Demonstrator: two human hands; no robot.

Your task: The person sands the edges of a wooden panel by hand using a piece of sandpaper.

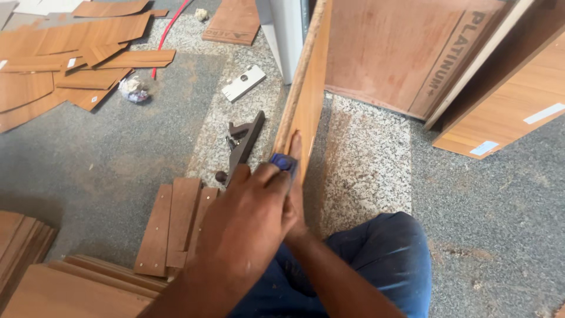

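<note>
Left hand (250, 215) is clenched around a small blue tool (283, 162), pressing it against the edge of an upright laminated board (306, 100) that runs off toward 12 o'clock. Right hand (295, 176) lies flat on the board's face, fingers stretched out, mostly hidden behind the left, so I can't tell its grip for sure. A hand plane (242, 146) sits on the floor at 11 o'clock, with wood strips (173, 227) at 9 o'clock.
</note>
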